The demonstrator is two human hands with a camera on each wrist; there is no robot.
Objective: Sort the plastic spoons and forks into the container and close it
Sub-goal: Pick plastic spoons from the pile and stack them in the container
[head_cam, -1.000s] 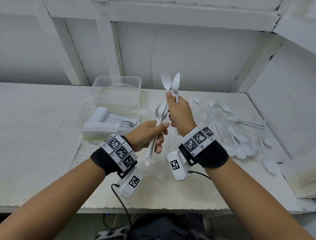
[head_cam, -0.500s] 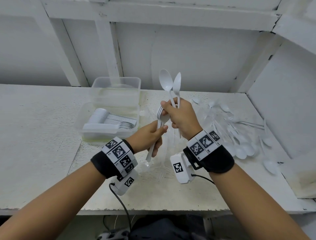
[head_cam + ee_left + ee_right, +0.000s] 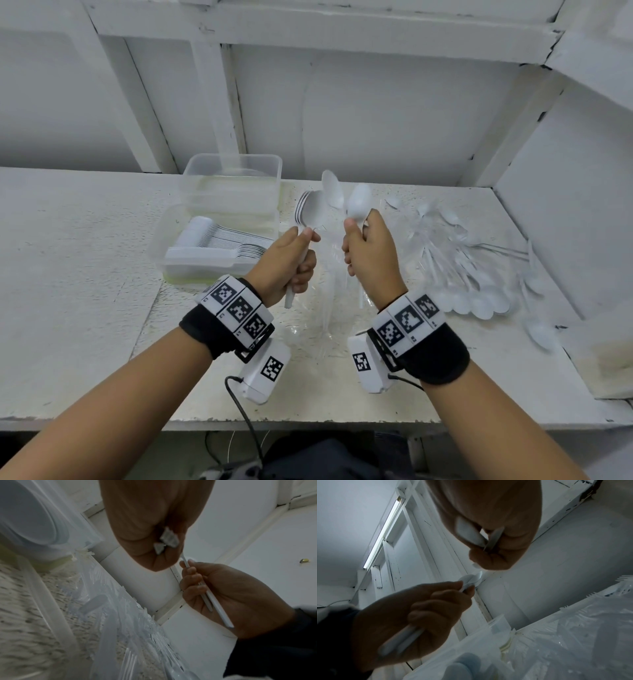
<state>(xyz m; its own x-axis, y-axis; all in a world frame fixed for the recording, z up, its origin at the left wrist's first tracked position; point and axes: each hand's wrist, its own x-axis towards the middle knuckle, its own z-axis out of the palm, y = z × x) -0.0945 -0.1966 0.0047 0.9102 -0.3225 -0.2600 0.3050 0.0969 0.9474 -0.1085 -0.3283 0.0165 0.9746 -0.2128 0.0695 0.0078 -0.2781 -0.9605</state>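
Observation:
My left hand (image 3: 295, 262) grips a nested stack of white plastic spoons (image 3: 311, 213) by the handles, bowls up. A small gap to its right, my right hand (image 3: 365, 248) holds two more spoons (image 3: 358, 205) upright. In the left wrist view the right hand (image 3: 228, 595) wraps round the two thin handles (image 3: 215, 605). The right wrist view shows the left hand (image 3: 421, 615) with its spoon bowls (image 3: 471, 581) poking out. The clear container (image 3: 161, 260) lies at the left with rows of stacked spoons (image 3: 219, 241) inside.
Loose spoons (image 3: 476, 274) lie spread over the right of the white bench. Clear forks in crinkled plastic wrap (image 3: 325, 308) lie under my hands. A second clear tub (image 3: 236, 178) stands behind the container. A wall (image 3: 565, 222) closes the right side.
My right hand has come down and drawn away to the right with its two spoons. The left hand has lifted its stack slightly, so the hands now stand apart.

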